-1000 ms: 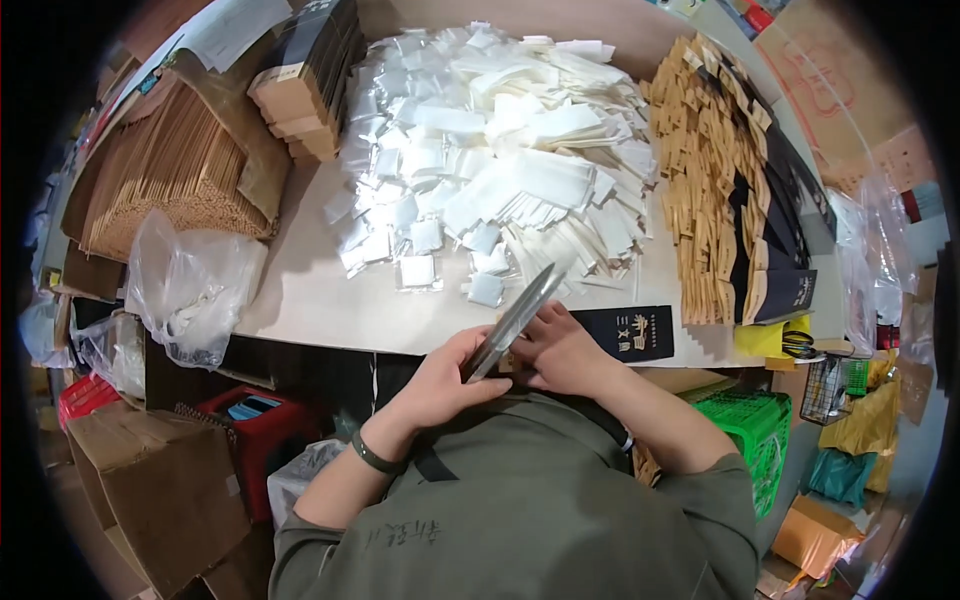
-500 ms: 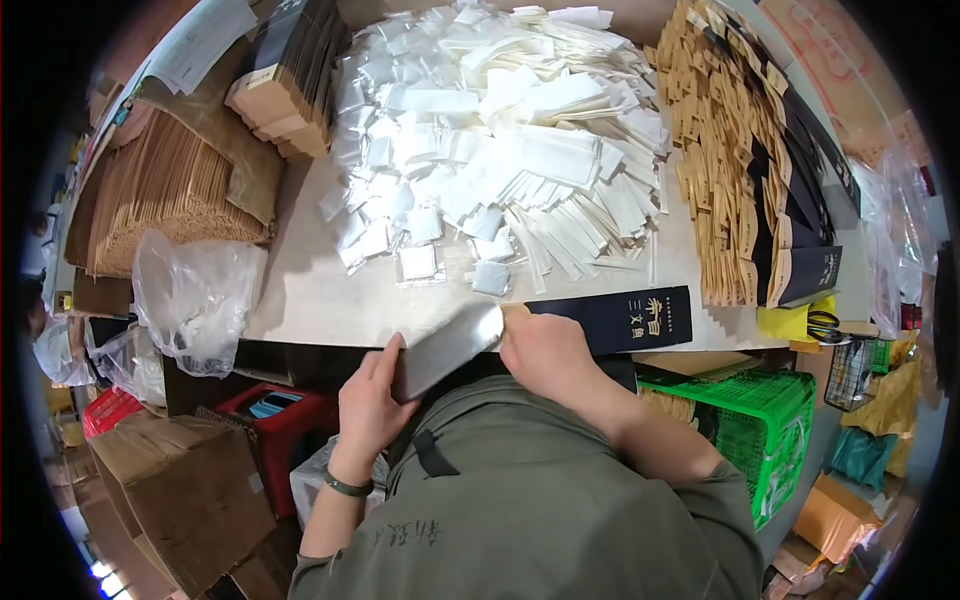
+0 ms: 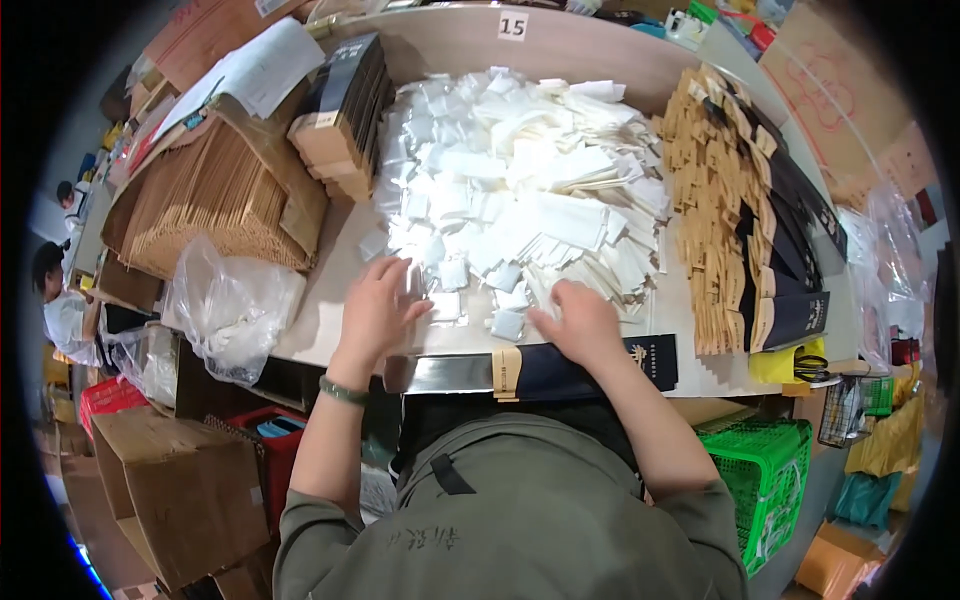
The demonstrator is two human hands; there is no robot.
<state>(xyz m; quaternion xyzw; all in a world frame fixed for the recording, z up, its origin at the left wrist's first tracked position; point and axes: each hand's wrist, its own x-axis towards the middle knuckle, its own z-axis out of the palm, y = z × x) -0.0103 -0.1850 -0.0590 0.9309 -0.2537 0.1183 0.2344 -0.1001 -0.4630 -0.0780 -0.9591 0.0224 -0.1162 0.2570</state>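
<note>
My left hand (image 3: 378, 312) reaches over the near left edge of a pile of small white packets (image 3: 453, 273). Its fingers stretch forward and its thumb stands apart. Farther right, my right hand (image 3: 582, 325) is at the pile's near edge, loosely bent, with thumb and forefinger apart and nothing seen between them. Under its wrist lies a long dark navy paper bag (image 3: 560, 375) with a kraft-coloured end. A flat silvery piece (image 3: 445, 374) sticks out leftward from that end, along the table's front edge. Long white paper strips (image 3: 570, 222) lie among the packets.
Stacked kraft sheets (image 3: 215, 200) and bundled dark boxes (image 3: 340, 120) stand at the left, beside a clear plastic bag (image 3: 230, 310). Layered kraft-and-navy bags (image 3: 715, 210) line the right side. Scissors (image 3: 810, 368) lie at the right corner, above a green crate (image 3: 760, 480).
Both hands have let go of the silvery piece and navy bag and moved forward to the packets. The silvery piece now lies level at the table edge. The view has tilted up.
</note>
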